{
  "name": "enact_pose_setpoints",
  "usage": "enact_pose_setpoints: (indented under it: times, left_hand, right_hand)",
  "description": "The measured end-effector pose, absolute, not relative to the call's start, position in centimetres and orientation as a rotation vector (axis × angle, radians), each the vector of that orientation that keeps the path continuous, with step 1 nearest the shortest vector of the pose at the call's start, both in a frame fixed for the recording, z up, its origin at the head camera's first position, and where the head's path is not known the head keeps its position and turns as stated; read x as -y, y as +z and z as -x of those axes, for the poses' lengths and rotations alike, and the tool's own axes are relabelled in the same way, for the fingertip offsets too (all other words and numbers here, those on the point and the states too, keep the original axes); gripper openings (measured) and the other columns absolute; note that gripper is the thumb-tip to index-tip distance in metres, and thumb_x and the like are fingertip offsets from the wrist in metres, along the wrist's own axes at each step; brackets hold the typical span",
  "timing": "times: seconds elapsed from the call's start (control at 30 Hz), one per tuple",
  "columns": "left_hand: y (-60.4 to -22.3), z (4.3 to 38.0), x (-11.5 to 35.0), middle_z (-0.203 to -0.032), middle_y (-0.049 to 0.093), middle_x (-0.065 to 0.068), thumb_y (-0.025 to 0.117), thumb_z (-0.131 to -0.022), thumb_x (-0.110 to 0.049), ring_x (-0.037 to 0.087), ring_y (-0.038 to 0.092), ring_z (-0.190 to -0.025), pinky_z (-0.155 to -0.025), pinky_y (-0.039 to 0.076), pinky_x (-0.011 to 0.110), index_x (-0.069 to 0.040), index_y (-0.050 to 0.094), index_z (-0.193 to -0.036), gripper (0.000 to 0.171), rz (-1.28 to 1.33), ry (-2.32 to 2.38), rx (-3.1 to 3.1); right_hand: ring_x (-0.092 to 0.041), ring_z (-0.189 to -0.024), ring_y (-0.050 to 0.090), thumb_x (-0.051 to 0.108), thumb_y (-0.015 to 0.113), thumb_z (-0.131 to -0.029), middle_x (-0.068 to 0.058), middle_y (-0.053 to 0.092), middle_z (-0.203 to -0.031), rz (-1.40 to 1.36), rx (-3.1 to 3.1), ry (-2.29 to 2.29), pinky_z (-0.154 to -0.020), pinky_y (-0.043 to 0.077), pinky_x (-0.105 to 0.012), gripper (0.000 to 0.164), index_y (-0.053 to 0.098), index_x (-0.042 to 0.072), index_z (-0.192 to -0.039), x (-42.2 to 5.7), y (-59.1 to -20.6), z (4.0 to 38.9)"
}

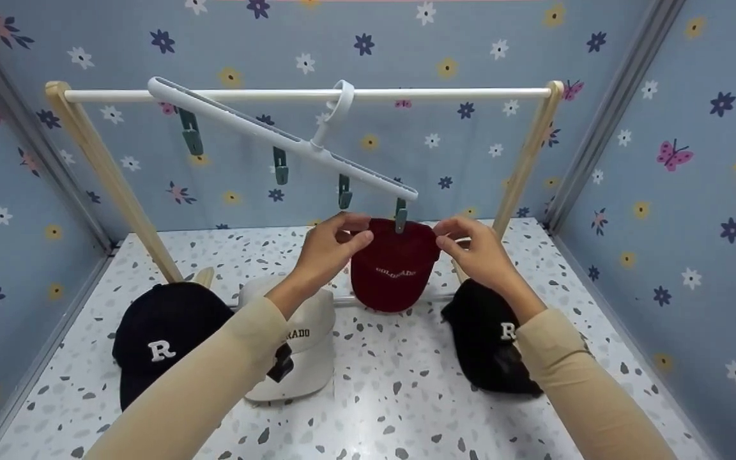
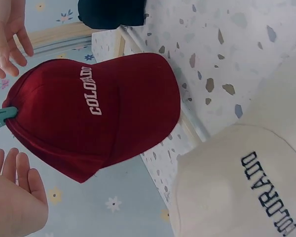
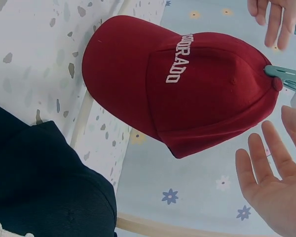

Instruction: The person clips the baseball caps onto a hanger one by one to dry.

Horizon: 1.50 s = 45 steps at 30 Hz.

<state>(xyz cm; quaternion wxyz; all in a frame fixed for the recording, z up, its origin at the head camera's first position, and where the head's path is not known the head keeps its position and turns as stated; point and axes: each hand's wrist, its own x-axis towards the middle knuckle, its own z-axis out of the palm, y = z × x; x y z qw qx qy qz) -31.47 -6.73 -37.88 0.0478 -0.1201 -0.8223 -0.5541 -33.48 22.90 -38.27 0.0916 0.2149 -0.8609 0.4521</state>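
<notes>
A dark red cap (image 1: 395, 262) with COLORADO lettering hangs by its crown from the green clip (image 1: 401, 216) at the hanger's lower right end. The white hanger (image 1: 246, 122) tilts down to the right, its hook at the rack's rod. In the head view my left hand (image 1: 333, 246) is at the cap's left side and my right hand (image 1: 478, 250) at its right. Both wrist views show gaps between the cap (image 2: 89, 108) and the relaxed fingers of my left hand (image 2: 15, 197) and right hand (image 3: 276, 177). Neither hand holds anything.
Three other clips hang along the hanger, including one at its left end (image 1: 191, 134). On the speckled table (image 1: 368, 409) lie a navy cap (image 1: 163, 326), a cream cap (image 1: 310, 358) and a black cap (image 1: 480, 345). A wooden rack (image 1: 112, 172) stands behind them.
</notes>
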Motion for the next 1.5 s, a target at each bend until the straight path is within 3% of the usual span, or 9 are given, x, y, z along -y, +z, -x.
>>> enact_pose_setpoints:
  times: [0.33,0.57,1.03,1.5]
  left_hand:
    - [-38.5,30.9,11.0,-0.132,0.071,0.002,0.07,-0.104,-0.033,0.022,0.066,-0.114,-0.097,0.053,0.041,-0.018,0.07,-0.136,0.035,0.327,-1.61,2.548]
    - [-38.9,30.3,13.7,-0.135,0.07,0.004,0.068,-0.106,-0.032,0.023,0.065,-0.12,-0.105,0.051,0.041,-0.015,0.068,-0.138,0.036,0.283,-1.523,2.582]
    - [-39.9,29.5,16.8,-0.134,0.07,0.007,0.067,-0.106,-0.033,0.026,0.063,-0.124,-0.114,0.045,0.049,-0.015,0.068,-0.137,0.036,0.271,-1.418,2.615]
    - [-41.2,29.1,18.7,-0.132,0.071,0.011,0.066,-0.107,-0.029,0.031,0.065,-0.122,-0.113,0.045,0.05,-0.011,0.068,-0.136,0.034,0.308,-1.307,2.614]
  right_hand:
    - [-0.023,-0.109,0.07,0.014,0.068,-0.106,-0.01,0.074,-0.117,-0.649,2.567,1.346,-0.098,0.057,-0.045,0.019,0.072,0.007,-0.123,-22.7,-38.3,32.7]
    - [-0.022,-0.105,0.071,0.013,0.07,-0.104,-0.009,0.075,-0.116,-0.659,2.557,1.366,-0.094,0.059,-0.038,0.018,0.073,0.007,-0.121,-22.1,-38.5,32.5]
    - [-0.023,-0.109,0.07,0.013,0.069,-0.105,-0.012,0.075,-0.119,-0.722,2.575,1.407,-0.094,0.059,-0.04,0.019,0.071,0.006,-0.122,-20.2,-39.0,31.6]
    - [-0.022,-0.109,0.069,0.017,0.067,-0.106,-0.011,0.072,-0.123,-0.747,2.626,1.405,-0.099,0.057,-0.042,0.019,0.068,0.009,-0.124,-18.9,-39.4,30.6]
